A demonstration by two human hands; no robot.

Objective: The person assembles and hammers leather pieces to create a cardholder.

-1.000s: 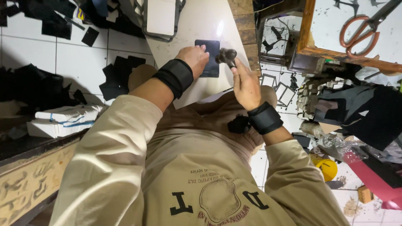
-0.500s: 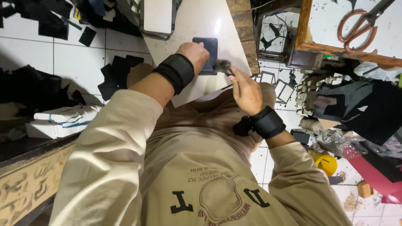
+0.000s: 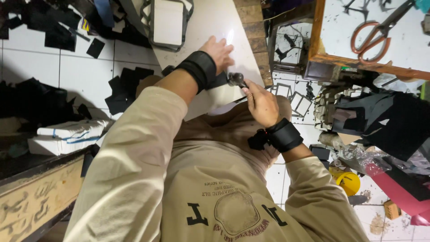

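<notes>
My left hand [image 3: 218,51], a black band on its wrist, lies flat with fingers spread on a white board [image 3: 210,22] across my lap. It covers a black square piece [image 3: 220,80], only an edge of which shows below the wrist. My right hand [image 3: 260,104], also with a black wrist band, is shut on a small hammer [image 3: 235,79]. The hammer's dark round head sits just right of my left wrist, close above the board.
Black cut scraps [image 3: 123,87] lie on the white tiled floor at left, beside stacked white packets [image 3: 67,134]. A grey-framed white panel [image 3: 168,22] rests on the board's far end. Orange-handled scissors [image 3: 378,29] lie on a wood-framed table; a yellow container [image 3: 346,181] stands on the floor.
My left hand has slid forward over the black piece and now hides it. My right hand with the hammer has dropped lower and nearer my body.
</notes>
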